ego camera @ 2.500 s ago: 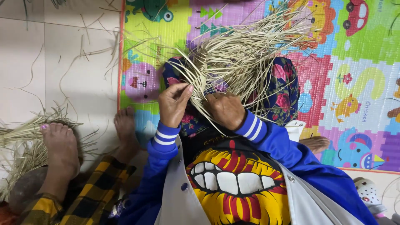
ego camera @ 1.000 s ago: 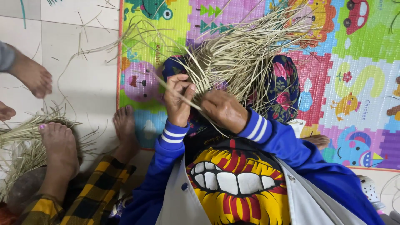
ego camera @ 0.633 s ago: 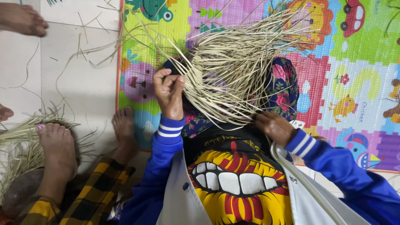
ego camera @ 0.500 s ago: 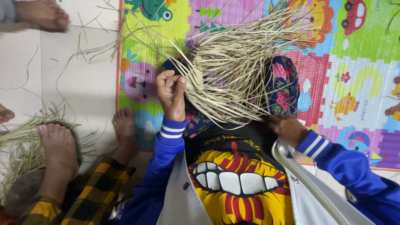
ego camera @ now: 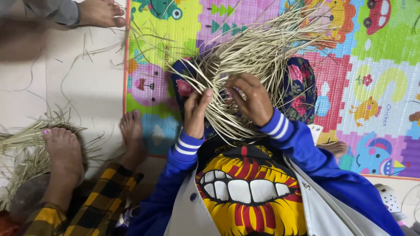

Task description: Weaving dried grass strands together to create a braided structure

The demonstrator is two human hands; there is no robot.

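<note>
Looks like weaving work, and judging by the mess of loose ends it's nowhere near finished. The bundle of pale dried strips (ego camera: 258,57) sits on the person's lap, over a dark floral cloth (ego camera: 302,83), and most of it fans out unwoven toward the colourful play mat (ego camera: 376,70). Where the strips meet near the hands they cross and look tighter, so some of the base seems done, but how much is hard to tell since the hands cover it.

The left hand (ego camera: 195,111) has its fingers pinched together on a few strips at the near edge of the bundle. The right hand (ego camera: 251,98) is curled down on top of the crossing strips, fingers closed over them and pressing.

The strips themselves are thin, flat, straw-coloured and stiff enough to stick out straight, a bit frayed and uneven in length.

Off to the left, another person's bare feet (ego camera: 65,153) rest on a second pile of the same strips (ego camera: 22,144) on the pale floor (ego camera: 87,87), with stray bits scattered around.
</note>
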